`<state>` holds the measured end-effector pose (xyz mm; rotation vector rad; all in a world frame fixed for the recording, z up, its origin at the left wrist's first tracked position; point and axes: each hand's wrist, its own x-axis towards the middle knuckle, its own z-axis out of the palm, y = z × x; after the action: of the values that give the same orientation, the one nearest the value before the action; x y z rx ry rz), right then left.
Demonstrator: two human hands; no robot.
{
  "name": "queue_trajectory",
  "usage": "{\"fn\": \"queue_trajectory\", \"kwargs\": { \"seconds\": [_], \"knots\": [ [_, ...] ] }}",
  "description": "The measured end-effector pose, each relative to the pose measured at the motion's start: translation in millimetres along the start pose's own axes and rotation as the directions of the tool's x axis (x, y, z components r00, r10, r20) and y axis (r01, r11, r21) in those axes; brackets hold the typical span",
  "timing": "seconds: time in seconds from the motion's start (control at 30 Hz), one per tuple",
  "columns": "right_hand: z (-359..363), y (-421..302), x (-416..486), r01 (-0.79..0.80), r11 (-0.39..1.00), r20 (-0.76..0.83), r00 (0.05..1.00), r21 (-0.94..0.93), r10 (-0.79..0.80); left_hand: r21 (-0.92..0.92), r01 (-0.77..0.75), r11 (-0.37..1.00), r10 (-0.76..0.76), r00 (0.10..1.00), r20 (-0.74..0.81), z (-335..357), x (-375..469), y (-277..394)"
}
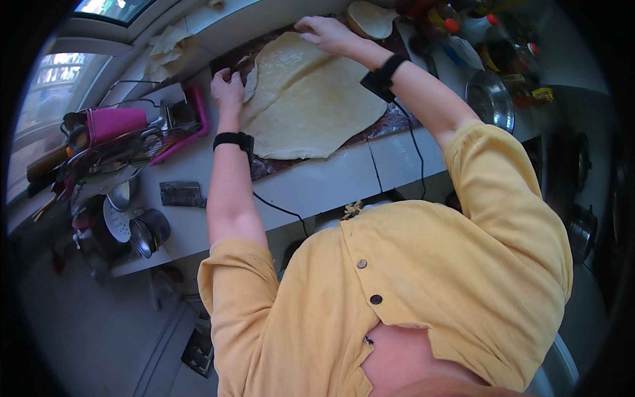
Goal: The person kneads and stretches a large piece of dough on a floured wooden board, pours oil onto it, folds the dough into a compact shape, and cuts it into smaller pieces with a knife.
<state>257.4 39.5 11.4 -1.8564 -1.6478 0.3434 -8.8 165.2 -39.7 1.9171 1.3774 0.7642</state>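
A large rolled-out sheet of dough [317,99] lies on a dark, floured board [268,170] on the counter. Its left edge is partly folded or curled, and a crease runs across its upper part. My left hand [228,89] is beside that left edge with its fingers bent; whether it pinches any dough cannot be made out. Over the far edge of the sheet is my right hand [322,33], fingers curved, with no clear grip on the dough. Each wrist wears a black strap with a cable. A gourd ladle [372,20] rests at the board's far right corner.
On the left stand a dish rack with a pink holder [116,125], a dark rectangular block [180,193] and metal pots [156,223]. A steel bowl [490,101] and several bottles with red caps [450,26] are at the right. A window is at the upper left.
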Motion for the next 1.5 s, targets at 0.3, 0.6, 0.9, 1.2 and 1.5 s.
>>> {"fn": "queue_trajectory", "kwargs": {
  "seconds": [0.3,0.6,0.9,1.2,1.5],
  "knots": [
    [-38,40,-192,-0.554,0.832,-0.036,0.832,-0.007,0.553,0.107,-0.527,0.843,0.474,0.823,0.314,71,-13,73],
    [-19,32,-205,-0.755,0.655,0.068,0.655,0.021,0.753,0.034,-0.526,0.85,0.343,0.601,0.722,190,7,130],
    [-11,23,-216,-0.522,0.361,0.152,0.704,0.773,0.693,-0.027,-0.358,0.933,0.252,0.598,0.761,181,21,136],
    [-16,-58,-201,-0.269,0.877,0.039,0.96,0.398,0.277,-0.165,-0.372,0.914,0.385,0.663,0.642,55,35,92],
    [51,-105,-194,-0.005,0.986,0.112,0.993,-0.167,0.024,-0.049,-0.475,0.878,0.438,0.76,0.48,-17,-6,-8]
  ]
}}
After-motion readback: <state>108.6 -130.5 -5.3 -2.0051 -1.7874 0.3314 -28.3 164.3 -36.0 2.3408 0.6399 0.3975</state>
